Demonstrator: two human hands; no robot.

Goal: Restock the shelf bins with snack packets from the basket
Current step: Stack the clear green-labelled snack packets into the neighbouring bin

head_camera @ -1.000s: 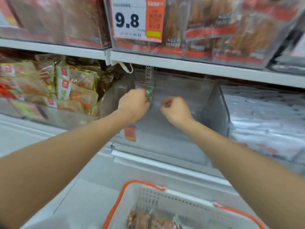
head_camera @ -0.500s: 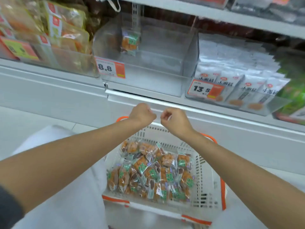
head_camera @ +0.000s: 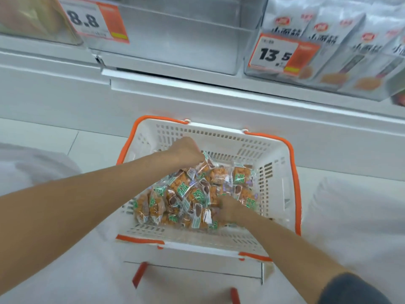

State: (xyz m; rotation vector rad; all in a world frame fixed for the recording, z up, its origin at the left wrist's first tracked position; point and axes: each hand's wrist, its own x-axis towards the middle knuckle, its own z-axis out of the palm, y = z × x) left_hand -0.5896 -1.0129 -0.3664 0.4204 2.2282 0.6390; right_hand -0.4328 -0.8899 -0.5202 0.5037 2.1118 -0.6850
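A white basket with orange rim [head_camera: 292,176] sits on the floor below the shelf, holding several clear snack packets [head_camera: 192,194] with orange contents and green labels. My left hand [head_camera: 186,152] is down at the far side of the pile, fingers curled at a packet's edge. My right hand [head_camera: 230,208] reaches into the near right of the pile, its fingers buried among the packets. The clear shelf bin [head_camera: 175,38] with the 8.8 price tag is above; only its front shows.
A neighbouring bin [head_camera: 341,69] tagged 13.5 holds white packets at upper right. Another bin [head_camera: 32,20] with yellow-green packets is at upper left. The white shelf base [head_camera: 65,95] runs behind the basket. My white-clad knees [head_camera: 350,216] flank the basket.
Both hands left the shelf bin, where one packet was set down, dropped to the basket and went into the packet pile. The view tilted down toward the floor.
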